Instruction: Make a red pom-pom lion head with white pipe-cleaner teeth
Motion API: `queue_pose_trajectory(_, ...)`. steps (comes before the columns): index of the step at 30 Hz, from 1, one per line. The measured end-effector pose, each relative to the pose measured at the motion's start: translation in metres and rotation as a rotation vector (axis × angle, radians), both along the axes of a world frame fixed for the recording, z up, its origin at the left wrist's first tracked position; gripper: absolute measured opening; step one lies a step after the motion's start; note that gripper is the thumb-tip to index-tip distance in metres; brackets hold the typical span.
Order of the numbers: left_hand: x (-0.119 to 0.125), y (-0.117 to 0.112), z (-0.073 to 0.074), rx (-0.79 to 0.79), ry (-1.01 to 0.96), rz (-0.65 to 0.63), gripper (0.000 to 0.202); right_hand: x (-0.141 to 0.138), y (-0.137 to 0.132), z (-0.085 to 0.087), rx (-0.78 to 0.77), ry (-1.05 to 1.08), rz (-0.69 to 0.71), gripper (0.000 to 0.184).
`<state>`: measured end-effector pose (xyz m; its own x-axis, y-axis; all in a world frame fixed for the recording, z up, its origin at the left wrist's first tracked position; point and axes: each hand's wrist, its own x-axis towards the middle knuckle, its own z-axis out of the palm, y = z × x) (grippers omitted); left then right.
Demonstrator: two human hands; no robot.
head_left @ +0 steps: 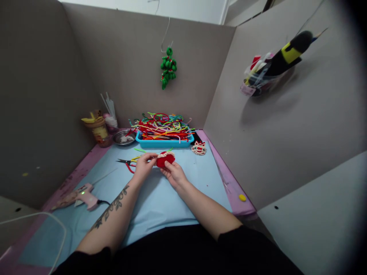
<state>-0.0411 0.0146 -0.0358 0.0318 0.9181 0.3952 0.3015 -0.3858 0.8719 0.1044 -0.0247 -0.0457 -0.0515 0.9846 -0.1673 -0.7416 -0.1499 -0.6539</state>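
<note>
Over the middle of the blue cloth, my two hands have hold of a small rounded red fuzzy piece [162,162] with a bumpy cream strip [166,154] along its top edge. My left hand [145,163] is closed, its thumb and fingertips pinching at the left end of the strip. From the lower right, my right hand [174,173] grips the piece, thumb on the front and fingers beneath it. Scissors or pliers with one yellow and one red handle [130,166] lie just left of my left hand, partly behind it.
A blue tray [164,144] heaped with coloured pipe cleaners stands at the back. Left of it are a metal bowl [124,138] and a tub [100,133]. A pink glue gun [86,196] lies at left, its light on. A cream-and-red fuzzy face [198,148] lies at back right.
</note>
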Motion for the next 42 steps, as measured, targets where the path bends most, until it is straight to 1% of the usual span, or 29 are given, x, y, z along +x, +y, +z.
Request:
queue_pose_trajectory(3,0.0,-0.001,0.002,0.0,0.001,0.0,0.022,0.0,-0.001,0.002,-0.006,0.016,0.002,0.025)
queue_pose_trajectory(6,0.0,-0.001,0.004,-0.053,-0.062,-0.02,0.027,0.0,0.0,0.003,-0.012,0.03,0.005,0.022)
queue_pose_trajectory(10,0.0,0.001,0.002,-0.14,-0.173,-0.084,0.035,0.002,0.003,0.001,-0.008,0.039,0.001,0.021)
queue_pose_trajectory(13,0.0,0.002,0.001,-0.162,-0.165,-0.11,0.038,0.002,0.004,-0.001,0.009,0.026,0.003,0.022)
queue_pose_trajectory(15,0.0,0.002,0.001,-0.137,-0.132,-0.103,0.036,0.002,0.004,-0.002,0.011,0.017,-0.002,0.022)
queue_pose_trajectory(19,0.001,-0.002,0.007,0.048,-0.015,-0.061,0.024,0.001,0.005,-0.001,-0.009,0.024,-0.022,0.023)
queue_pose_trajectory(21,0.001,-0.004,0.01,0.11,0.03,-0.054,0.021,0.0,0.005,0.0,-0.014,0.034,-0.028,0.022)
queue_pose_trajectory(27,0.002,-0.005,0.012,0.095,0.048,-0.071,0.027,0.002,0.005,0.003,-0.035,0.046,-0.043,0.019)
queue_pose_trajectory(34,0.003,-0.004,0.01,0.112,0.023,-0.105,0.023,0.001,0.005,0.005,-0.04,0.07,-0.043,0.019)
queue_pose_trajectory(36,0.003,-0.004,0.01,0.09,0.007,-0.091,0.025,0.001,0.005,0.004,-0.046,0.071,-0.043,0.018)
queue_pose_trajectory(39,0.001,-0.003,0.008,-0.008,-0.063,-0.063,0.032,0.003,0.006,0.004,-0.046,0.074,-0.054,0.017)
queue_pose_trajectory(42,0.0,0.0,0.004,-0.092,-0.122,-0.069,0.04,0.004,0.007,0.004,-0.043,0.069,-0.067,0.017)
